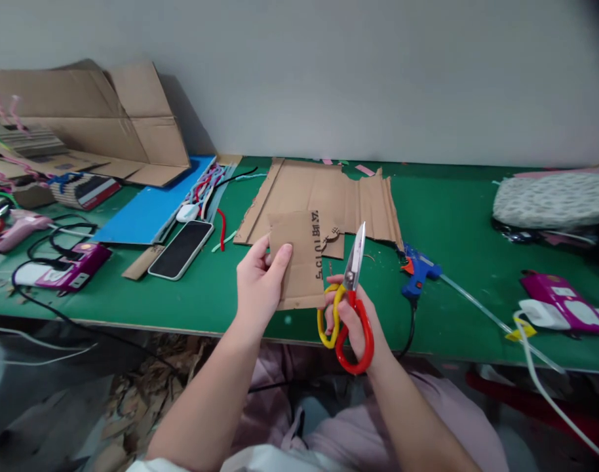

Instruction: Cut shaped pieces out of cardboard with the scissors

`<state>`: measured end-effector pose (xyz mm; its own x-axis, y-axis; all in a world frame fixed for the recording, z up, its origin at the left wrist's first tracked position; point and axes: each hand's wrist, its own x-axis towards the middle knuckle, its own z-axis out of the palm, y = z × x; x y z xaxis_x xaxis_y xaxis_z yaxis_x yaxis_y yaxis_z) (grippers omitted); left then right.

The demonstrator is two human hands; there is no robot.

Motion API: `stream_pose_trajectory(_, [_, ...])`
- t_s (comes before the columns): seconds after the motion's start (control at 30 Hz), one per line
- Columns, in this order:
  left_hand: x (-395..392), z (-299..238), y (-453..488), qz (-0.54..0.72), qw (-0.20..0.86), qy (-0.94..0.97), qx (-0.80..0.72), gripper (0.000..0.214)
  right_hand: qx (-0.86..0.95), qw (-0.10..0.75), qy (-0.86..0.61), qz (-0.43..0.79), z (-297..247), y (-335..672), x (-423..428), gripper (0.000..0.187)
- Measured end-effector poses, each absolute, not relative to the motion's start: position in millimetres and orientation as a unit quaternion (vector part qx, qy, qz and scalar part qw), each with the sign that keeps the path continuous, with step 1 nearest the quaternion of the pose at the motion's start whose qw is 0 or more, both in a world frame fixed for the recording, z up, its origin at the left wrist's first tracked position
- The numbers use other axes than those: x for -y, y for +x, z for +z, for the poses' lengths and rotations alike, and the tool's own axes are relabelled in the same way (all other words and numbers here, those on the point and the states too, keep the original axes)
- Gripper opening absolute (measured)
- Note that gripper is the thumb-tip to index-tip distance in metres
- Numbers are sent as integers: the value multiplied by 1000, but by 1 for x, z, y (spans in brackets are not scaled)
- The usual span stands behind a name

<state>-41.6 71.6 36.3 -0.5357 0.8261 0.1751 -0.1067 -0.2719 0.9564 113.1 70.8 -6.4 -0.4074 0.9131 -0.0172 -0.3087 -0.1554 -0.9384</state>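
Note:
My left hand (260, 288) pinches a small rectangular piece of cardboard (295, 275) between thumb and fingers; dark printed characters run down its right edge. In my right hand (363, 321) is a pair of scissors (350, 275) with one yellow and one red handle loop. Its blades look closed, pointing up and away, just right of the piece and apart from it. Behind both hands a larger torn cardboard sheet (299, 187) lies on the green table (451, 196).
At right are a blue glue gun (417, 272) with a clear glue stick and a purple power strip (562, 301). A phone (181, 250), pipe cleaners (208, 187), a blue sheet (137, 213) and another power strip (73, 267) lie left. Cardboard scraps (132, 387) cover the floor.

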Motion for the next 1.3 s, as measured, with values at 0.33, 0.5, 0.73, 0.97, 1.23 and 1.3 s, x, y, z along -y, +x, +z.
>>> stream_pose_trajectory(0.33, [-70,32,-34,705,361,334,-511,35,448,447,-386,671,2,110,-68,37])
stream_pose_trajectory(0.5, [-68,29,-29,708,397,313,-494,28,473,449,-391,649,2,111,-67,35])
stream_pose_trajectory(0.73, [-71,22,-29,715,436,271,-475,28,495,445,-402,628,-2,109,-69,33])
stream_pose_trajectory(0.97, [-61,11,-32,660,480,297,-496,42,416,496,-397,650,-8,111,-77,36])
stream_pose_trajectory(1.23, [-50,-1,-29,619,528,308,-492,55,406,522,-423,620,-11,114,-84,38])
stream_pose_trajectory(1.3, [-50,2,-40,595,521,343,-507,56,412,539,-428,597,-10,122,-89,38])
